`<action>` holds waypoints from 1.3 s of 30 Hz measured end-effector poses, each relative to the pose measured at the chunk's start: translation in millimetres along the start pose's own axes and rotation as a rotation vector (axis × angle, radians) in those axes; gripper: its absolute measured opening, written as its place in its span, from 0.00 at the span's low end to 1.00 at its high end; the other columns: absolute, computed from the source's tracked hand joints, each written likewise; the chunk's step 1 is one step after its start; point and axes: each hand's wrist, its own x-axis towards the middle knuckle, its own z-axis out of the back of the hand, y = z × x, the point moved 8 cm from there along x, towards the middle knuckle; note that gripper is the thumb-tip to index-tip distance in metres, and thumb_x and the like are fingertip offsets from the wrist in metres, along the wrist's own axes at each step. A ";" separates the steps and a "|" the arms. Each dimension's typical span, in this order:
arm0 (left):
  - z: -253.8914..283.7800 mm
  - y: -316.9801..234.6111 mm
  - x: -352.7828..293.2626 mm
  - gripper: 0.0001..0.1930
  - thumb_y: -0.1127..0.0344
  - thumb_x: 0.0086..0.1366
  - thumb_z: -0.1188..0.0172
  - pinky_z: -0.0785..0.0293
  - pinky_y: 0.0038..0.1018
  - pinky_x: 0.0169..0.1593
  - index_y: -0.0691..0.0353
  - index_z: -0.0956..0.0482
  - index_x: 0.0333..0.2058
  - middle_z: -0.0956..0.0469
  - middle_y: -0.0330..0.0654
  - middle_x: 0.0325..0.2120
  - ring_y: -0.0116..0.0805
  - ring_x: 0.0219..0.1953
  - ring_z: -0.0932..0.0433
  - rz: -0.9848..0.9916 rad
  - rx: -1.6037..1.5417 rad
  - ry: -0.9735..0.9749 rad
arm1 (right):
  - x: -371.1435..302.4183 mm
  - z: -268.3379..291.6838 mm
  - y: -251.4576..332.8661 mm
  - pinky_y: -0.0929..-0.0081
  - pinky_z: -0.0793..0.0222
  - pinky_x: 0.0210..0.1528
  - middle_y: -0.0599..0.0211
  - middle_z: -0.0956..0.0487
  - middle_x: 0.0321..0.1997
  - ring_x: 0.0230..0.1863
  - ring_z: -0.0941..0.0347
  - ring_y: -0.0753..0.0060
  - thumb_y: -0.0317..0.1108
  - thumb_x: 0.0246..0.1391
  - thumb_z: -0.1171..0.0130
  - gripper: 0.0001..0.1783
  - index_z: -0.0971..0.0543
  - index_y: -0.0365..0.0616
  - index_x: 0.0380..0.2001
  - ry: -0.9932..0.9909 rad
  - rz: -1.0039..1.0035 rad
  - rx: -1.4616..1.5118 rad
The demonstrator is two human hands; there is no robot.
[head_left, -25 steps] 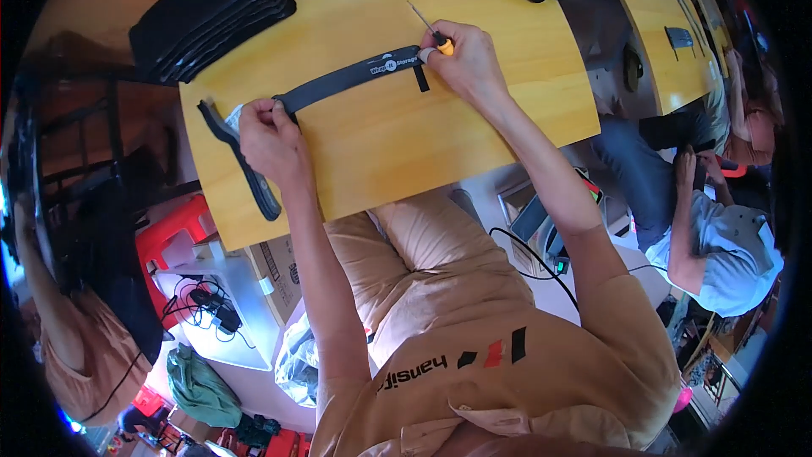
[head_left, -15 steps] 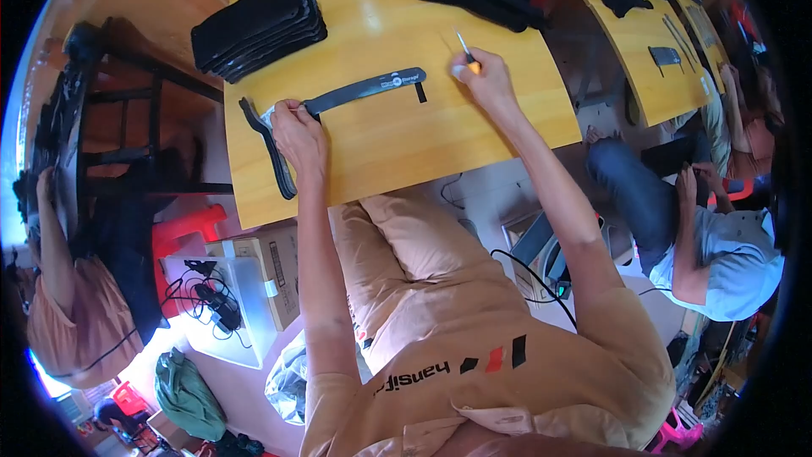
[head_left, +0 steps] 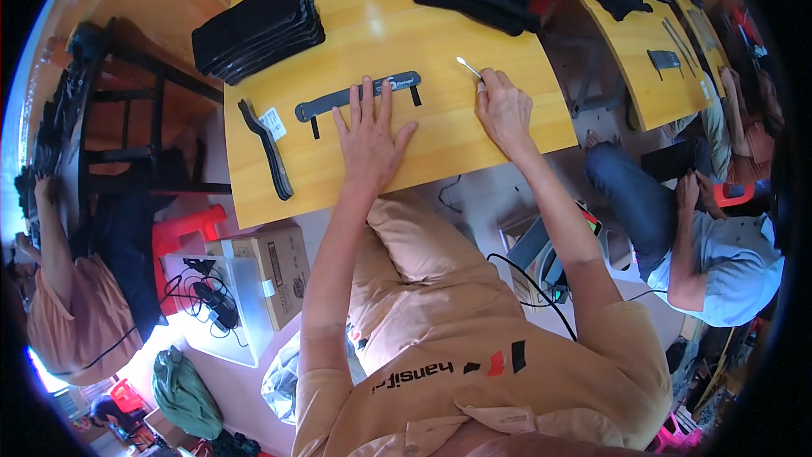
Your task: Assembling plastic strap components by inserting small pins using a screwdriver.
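My left hand [head_left: 372, 140] is open, its fingers spread and lying flat over a dark grey fabric strap [head_left: 320, 107]. Pale print marks the strap near its right end, and two short black tabs stick out along its near edge. My right hand [head_left: 506, 114] is closed on a thin stick with a white tip [head_left: 466, 64], held above the table to the right of the strap. The stick's other end is hidden in my fingers. To the left lie several long dark straps [head_left: 272, 155] close together, with a white label [head_left: 273, 123] beside them.
On the yellow table [head_left: 440, 140], a stack of black flat pieces [head_left: 258, 30] stands at the back left, and a black bundle [head_left: 478, 2] lies at the back right. Another yellow table [head_left: 639, 59] holds black items. Co-workers sit at both sides.
My left hand has moved right from the strap's left end and now lies flat with its fingers spread. My right hand has shifted slightly right and down, turning the stick's tip leftward.
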 end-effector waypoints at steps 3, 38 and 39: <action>0.9 -1.5 -2.4 0.34 0.45 0.58 0.54 0.62 0.52 0.60 0.56 0.47 0.60 0.53 0.48 0.61 0.46 0.63 0.55 -0.011 -0.006 -0.025 | -1.6 2.3 -0.5 0.58 0.33 0.24 0.58 0.29 0.23 0.23 0.28 0.52 0.27 0.44 0.47 0.05 0.32 0.43 0.26 -0.006 0.017 -0.020; 16.7 78.6 -24.0 0.37 0.43 0.59 0.55 0.63 0.49 0.61 0.62 0.49 0.59 0.54 0.45 0.62 0.38 0.64 0.57 0.256 0.107 -0.033 | 10.9 -35.4 72.5 0.65 0.31 0.26 0.65 0.33 0.32 0.26 0.29 0.61 0.26 0.39 0.47 0.14 0.23 0.45 0.34 0.131 0.280 0.238; 15.6 77.9 -25.0 0.37 0.43 0.59 0.55 0.63 0.49 0.61 0.62 0.49 0.59 0.54 0.45 0.62 0.38 0.64 0.57 0.234 0.105 -0.031 | 9.1 -35.1 73.7 0.65 0.31 0.26 0.65 0.33 0.32 0.26 0.29 0.61 0.26 0.39 0.47 0.14 0.24 0.45 0.34 0.105 0.308 0.248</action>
